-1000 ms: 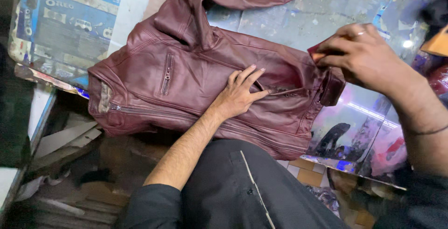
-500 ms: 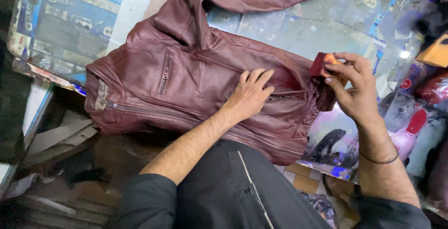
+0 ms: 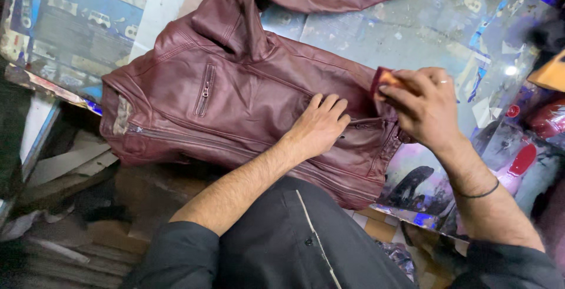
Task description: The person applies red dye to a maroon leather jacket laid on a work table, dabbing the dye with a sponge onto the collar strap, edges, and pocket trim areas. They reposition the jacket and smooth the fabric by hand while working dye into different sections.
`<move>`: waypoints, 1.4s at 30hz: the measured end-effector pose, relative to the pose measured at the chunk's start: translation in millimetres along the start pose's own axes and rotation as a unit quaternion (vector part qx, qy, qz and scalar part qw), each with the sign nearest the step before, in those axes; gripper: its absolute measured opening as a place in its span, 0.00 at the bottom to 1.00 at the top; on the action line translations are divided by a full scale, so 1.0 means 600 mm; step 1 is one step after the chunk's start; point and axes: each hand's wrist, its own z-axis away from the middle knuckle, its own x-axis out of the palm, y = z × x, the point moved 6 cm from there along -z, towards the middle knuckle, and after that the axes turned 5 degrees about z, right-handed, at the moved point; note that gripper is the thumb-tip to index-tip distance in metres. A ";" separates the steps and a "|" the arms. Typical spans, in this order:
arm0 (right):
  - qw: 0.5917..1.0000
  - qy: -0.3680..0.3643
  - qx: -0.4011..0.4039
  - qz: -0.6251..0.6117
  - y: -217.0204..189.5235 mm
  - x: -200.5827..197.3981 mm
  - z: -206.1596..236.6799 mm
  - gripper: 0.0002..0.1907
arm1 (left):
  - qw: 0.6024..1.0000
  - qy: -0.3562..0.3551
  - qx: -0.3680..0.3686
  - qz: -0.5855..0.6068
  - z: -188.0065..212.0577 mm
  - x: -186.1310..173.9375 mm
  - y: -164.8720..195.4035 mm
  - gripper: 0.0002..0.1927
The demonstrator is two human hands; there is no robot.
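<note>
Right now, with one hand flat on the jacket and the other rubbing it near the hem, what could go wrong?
1. The jacket lies partly over the table's near edge; a hard push might drag it off.
2. The right hand grips a small reddish pad only with the fingertips, so it may slip out.
3. The left hand pins just one spot by the lower zip pocket, so the leather could bunch under the rubbing.

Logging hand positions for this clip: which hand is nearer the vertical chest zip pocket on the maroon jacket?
Left. The left hand lies flat on the maroon jacket, a little to the right of the chest zip pocket. The right hand is farther right, by the jacket's hem, pinching a small reddish pad.
</note>
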 end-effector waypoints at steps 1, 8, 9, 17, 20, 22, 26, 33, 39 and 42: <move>0.998 0.044 0.041 -0.032 0.010 -0.007 0.007 0.16 | 1.000 -0.020 -0.005 0.009 0.002 0.001 -0.004 0.14; 0.668 0.320 0.309 -0.596 0.079 0.057 0.147 0.18 | 0.996 0.079 0.038 0.020 0.011 -0.049 -0.066 0.13; 0.645 0.331 0.294 -0.623 0.072 0.073 0.165 0.18 | 0.997 0.059 0.049 0.032 0.011 -0.050 -0.080 0.15; 0.546 0.369 0.302 -0.689 0.030 0.216 0.254 0.24 | 0.984 -0.104 0.112 0.094 0.008 -0.051 -0.171 0.24; 0.515 0.370 0.309 -0.708 0.024 0.226 0.263 0.27 | 0.979 -0.124 0.103 0.124 0.007 -0.047 -0.186 0.22; 0.498 0.368 0.283 -0.733 0.015 0.215 0.261 0.27 | 0.980 -0.115 0.111 0.114 0.012 -0.045 -0.184 0.24; 0.542 0.367 0.310 -0.690 -0.008 0.174 0.230 0.26 | 0.984 -0.090 0.095 0.119 0.022 -0.037 -0.169 0.27; 0.907 0.260 0.286 -0.167 -0.043 0.081 0.082 0.14 | 0.982 -0.126 0.044 0.133 0.026 -0.024 -0.156 0.29; 0.994 0.065 0.090 0.001 -0.120 0.122 -0.006 0.17 | 0.967 -0.167 0.093 0.169 0.050 -0.032 -0.160 0.28; 0.987 0.031 0.143 0.063 -0.113 0.131 -0.006 0.17 | 0.965 -0.164 0.113 0.171 0.055 -0.030 -0.166 0.30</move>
